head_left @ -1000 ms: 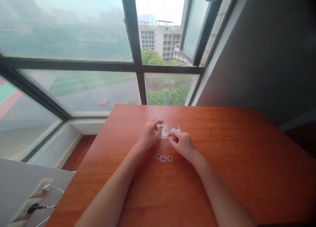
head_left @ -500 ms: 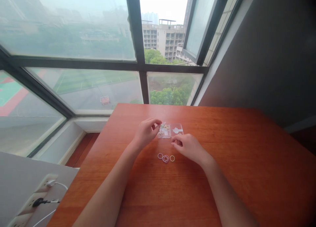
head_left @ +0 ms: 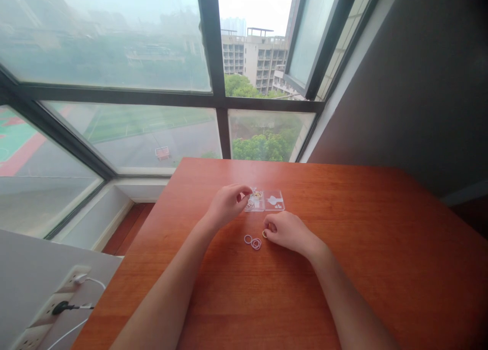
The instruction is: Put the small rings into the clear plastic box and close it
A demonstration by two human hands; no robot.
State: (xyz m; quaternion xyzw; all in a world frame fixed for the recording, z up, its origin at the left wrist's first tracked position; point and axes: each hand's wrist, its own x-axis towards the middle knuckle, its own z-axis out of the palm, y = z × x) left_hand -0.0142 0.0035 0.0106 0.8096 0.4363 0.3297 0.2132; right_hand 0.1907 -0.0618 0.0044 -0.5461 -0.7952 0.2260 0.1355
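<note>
A small clear plastic box [head_left: 259,204] lies with its lid [head_left: 273,201] folded out to the right. Small rings and bits fill its compartments, too small to make out. My left hand [head_left: 227,203] is at the box's left side, thumb and fingers closed around the edge, partly covering it. Lower right of the box, my right hand [head_left: 285,230] pinches a small yellow hair tie [head_left: 264,234] between thumb and fingertips; most of the ring is hidden. Left of those fingertips, several pale pink hair ties [head_left: 256,244] lie on the table, some overlapping, one [head_left: 248,239] to their left.
The reddish-brown wooden table [head_left: 343,289] reaches to the window frame [head_left: 224,131] at the back. On the left, sockets with plugged-in cables [head_left: 63,307] sit on a low white wall. A dark wall [head_left: 419,96] slants along the right.
My right hand has come down from beside the lid and closed on the yellow hair tie, shifting it slightly. My left hand stays at the box.
</note>
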